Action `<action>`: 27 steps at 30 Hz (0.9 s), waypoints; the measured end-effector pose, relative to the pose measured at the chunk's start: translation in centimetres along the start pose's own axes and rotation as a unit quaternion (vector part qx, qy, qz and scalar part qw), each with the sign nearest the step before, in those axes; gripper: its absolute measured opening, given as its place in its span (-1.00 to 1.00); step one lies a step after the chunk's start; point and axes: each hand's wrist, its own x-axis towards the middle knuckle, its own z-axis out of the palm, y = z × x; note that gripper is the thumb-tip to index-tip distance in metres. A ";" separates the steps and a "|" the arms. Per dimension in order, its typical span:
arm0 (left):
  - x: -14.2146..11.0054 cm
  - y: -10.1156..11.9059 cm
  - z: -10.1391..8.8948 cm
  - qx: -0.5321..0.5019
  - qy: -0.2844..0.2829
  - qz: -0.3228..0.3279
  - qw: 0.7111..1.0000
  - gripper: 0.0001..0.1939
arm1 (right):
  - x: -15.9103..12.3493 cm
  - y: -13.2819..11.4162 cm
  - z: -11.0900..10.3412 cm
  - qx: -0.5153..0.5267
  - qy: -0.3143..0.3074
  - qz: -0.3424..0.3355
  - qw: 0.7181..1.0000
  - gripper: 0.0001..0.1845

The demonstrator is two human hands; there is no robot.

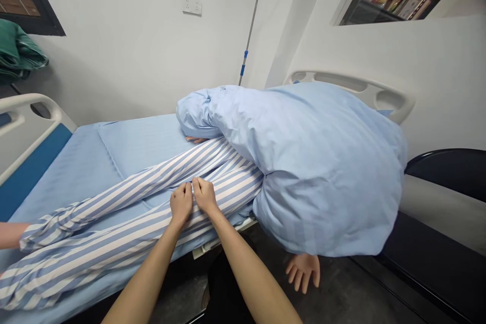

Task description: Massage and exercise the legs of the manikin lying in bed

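Striped blue-and-white trousers [140, 220] clothe the legs of a figure lying on the bed. Over the nearer thigh, my left hand [181, 203] is closed, with its fingers curled in. Close beside it, my right hand [204, 195] is likewise a fist, the thumbs nearly touching. Whether any cloth is pinched in either hand is hidden. A bunched light-blue quilt [319, 162] covers the figure's upper body and head. One hand of the figure [305, 271] hangs open below the quilt at the near bed side; fingers of the other [196, 139] peek out at the far side.
The bed has a light-blue sheet [140, 134], a footboard [34, 111] at left and a headboard [395, 104] at right. Behind it stands an IV pole [250, 30]. A black chair [436, 253] is on the right. Green cloth [21, 53] lies at far left.
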 end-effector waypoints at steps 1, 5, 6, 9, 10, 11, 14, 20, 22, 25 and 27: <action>0.2 0.3 0.1 -0.030 0.000 -0.004 1.000 -0.64 | 0.1 0.0 -0.1 0.018 0.007 0.003 1.000 -0.57; 0.7 1.6 0.9 -0.175 0.008 -0.005 0.985 -0.63 | 0.3 0.2 -0.2 0.118 0.030 0.016 0.992 -0.58; 0.6 1.9 1.2 -0.190 0.007 0.000 0.982 -0.64 | 0.3 0.3 -0.3 0.140 0.035 0.024 0.989 -0.59; 0.1 2.1 2.2 -0.140 0.017 0.003 0.990 -0.64 | 0.5 0.7 -0.2 0.180 0.050 0.051 0.981 -0.60; -0.1 2.0 2.5 -0.109 0.026 0.002 0.994 -0.64 | 0.5 0.8 -0.2 0.188 0.051 0.058 0.979 -0.60; -0.2 1.9 2.7 -0.081 0.033 0.004 0.996 -0.64 | 0.6 0.9 -0.2 0.194 0.049 0.061 0.978 -0.60; -0.4 1.6 2.9 -0.045 0.041 0.019 0.998 -0.65 | 1.0 0.9 -0.5 0.199 0.031 0.065 0.977 -0.58; -0.3 1.5 2.9 -0.016 0.022 0.022 0.999 -0.63 | 2.4 0.8 -2.8 0.087 -0.011 0.022 0.996 -0.53; -0.4 1.6 3.0 -0.014 0.027 0.024 0.999 -0.63 | 2.5 1.2 -3.4 0.065 -0.005 0.016 0.998 -0.52; -0.6 1.5 2.9 -0.030 0.028 0.029 0.999 -0.64 | 2.2 2.1 -3.7 0.024 -0.004 0.007 1.000 -0.52; -0.6 1.5 2.9 -0.041 0.026 0.030 0.998 -0.64 | 1.9 2.5 -3.6 0.013 -0.004 0.000 1.000 -0.53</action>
